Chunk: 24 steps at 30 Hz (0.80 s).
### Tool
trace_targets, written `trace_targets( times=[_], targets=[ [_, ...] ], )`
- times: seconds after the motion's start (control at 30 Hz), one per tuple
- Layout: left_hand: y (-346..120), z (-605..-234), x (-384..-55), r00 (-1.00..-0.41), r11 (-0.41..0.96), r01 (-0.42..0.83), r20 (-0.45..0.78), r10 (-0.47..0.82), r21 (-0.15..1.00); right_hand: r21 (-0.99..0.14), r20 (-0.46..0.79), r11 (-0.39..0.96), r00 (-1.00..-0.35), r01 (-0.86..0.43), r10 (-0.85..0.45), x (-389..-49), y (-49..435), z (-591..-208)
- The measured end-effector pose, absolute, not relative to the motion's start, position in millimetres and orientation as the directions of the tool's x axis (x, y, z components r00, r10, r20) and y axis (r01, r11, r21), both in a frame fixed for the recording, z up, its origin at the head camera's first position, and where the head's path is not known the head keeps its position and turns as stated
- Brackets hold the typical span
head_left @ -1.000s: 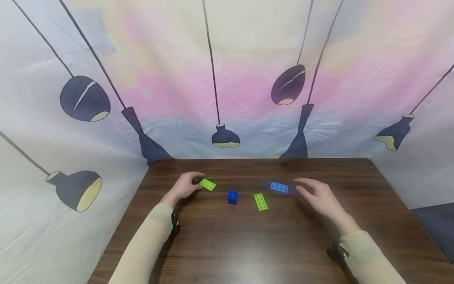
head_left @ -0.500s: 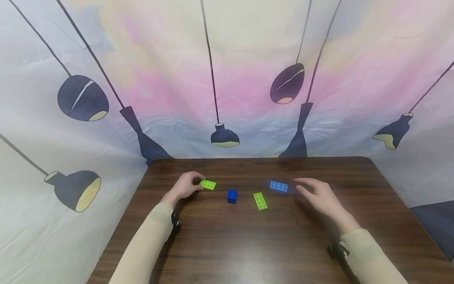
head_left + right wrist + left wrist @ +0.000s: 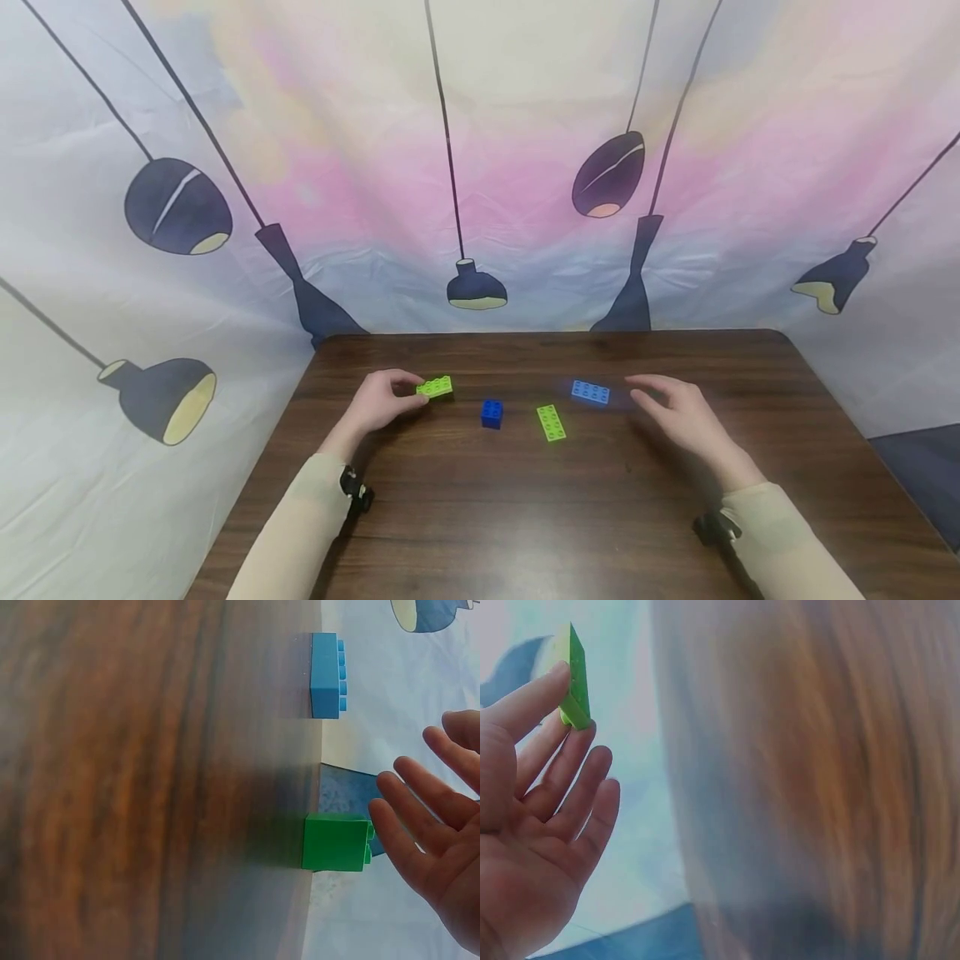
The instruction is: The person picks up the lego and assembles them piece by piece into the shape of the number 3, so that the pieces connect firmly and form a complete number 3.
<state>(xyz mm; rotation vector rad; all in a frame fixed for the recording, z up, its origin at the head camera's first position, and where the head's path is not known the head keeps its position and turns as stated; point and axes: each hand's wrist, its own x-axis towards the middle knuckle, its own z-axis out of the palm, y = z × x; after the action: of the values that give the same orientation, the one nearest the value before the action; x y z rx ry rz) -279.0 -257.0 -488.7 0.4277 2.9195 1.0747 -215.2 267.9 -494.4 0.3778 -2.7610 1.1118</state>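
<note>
In the head view my left hand (image 3: 381,399) pinches a lime green building brick (image 3: 435,387) at its left end, above the back left of the table. Thumb and fingertips meet on the same green brick (image 3: 574,679) in the left wrist view. My right hand (image 3: 684,414) holds nothing; its fingers are extended and apart from the light blue brick (image 3: 591,392) to its left. Between the hands sit a small dark blue brick (image 3: 492,414) and a second lime green brick (image 3: 551,422), studs up. The right wrist view shows the light blue brick (image 3: 325,676) and a green brick (image 3: 334,842).
A dark brown wooden table (image 3: 480,508) lies under everything, its far edge against a cloth backdrop (image 3: 360,167) printed with lamps. Dark wrist-worn devices sit below both cuffs.
My left hand has shifted slightly left with the lime green brick, which has turned and now tilts. The right hand and the other bricks stay nearly in place.
</note>
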Motion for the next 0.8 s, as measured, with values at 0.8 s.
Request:
trace_targets(
  times=[0.8],
  targets=[
    [-125.1, -472.8, -199.4, -0.858, 0.524, 0.428, 0.148, 0.492, 0.737, -0.688, 0.226, 0.685, -0.968, -0.240, -0.112, -216.6, 273.1, -488.3]
  ],
)
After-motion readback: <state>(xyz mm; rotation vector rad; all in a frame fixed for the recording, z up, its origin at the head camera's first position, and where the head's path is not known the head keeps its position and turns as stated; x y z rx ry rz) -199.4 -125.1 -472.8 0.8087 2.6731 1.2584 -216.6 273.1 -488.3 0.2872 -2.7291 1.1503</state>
